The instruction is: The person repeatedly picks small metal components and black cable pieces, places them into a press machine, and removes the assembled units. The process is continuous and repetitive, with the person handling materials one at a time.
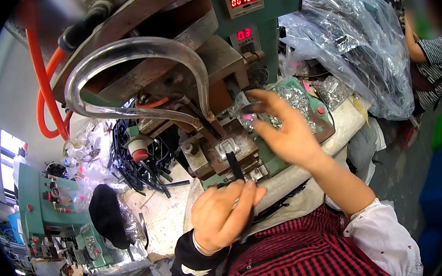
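My left hand [223, 215] is closed on a narrow black strap [234, 166], pinched between thumb and fingers. The strap's far end reaches a small silvery metal piece [228, 147] seated on the steel die block of the press [202, 163]. To the right of the die, my right hand [289, 131] hovers with thumb and fingers apart. A dark band shows by its fingertips; whether it is worn or lies behind them I cannot tell. Just beyond that hand, a green tray [293, 82] holds many small shiny metal parts.
A looped clear hose [132, 48] hangs over the die. Red push buttons [138, 150] flank the press on both sides. More black straps [138, 162] are heaped at left. Plastic-wrapped goods [350, 40] stand at back right, near another person [432, 64].
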Motion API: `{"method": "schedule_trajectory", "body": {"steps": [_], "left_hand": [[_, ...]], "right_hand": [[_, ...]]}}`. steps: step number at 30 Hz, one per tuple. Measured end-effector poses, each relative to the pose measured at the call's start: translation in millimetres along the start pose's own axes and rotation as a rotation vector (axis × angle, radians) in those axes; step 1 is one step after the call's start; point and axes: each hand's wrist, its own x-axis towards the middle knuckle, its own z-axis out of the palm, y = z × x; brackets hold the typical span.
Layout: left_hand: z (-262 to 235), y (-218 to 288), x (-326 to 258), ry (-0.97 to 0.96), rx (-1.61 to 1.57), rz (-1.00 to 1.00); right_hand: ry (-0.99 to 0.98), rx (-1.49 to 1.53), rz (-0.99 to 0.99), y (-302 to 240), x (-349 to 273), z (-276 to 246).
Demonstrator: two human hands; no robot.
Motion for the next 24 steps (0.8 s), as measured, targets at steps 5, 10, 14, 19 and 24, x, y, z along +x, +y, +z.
{"method": "schedule_trajectory", "body": {"steps": [5, 10, 14, 19, 24], "left_hand": [[4, 2, 7, -0.064, 0.051, -0.017], [13, -8, -2, -0.044, 0.098, 0.024], [21, -15, -5, 0.003, 0.043, 0.054], [18, -13, -4, 0.001, 0.054, 0.034], [20, 6, -25, 0.072, -0.018, -0.181]], "right_hand": [[0.120, 0.042, 0.077, 30, 4, -42], [0.506, -0.145, -0.058, 43, -2, -57], [0.328, -0.601, -0.069, 91, -10, -55], [-0.199, -0.748, -0.366, 68, -16, -15], [-0.431, -0.990, -0.437, 78, -1, 6]]}}
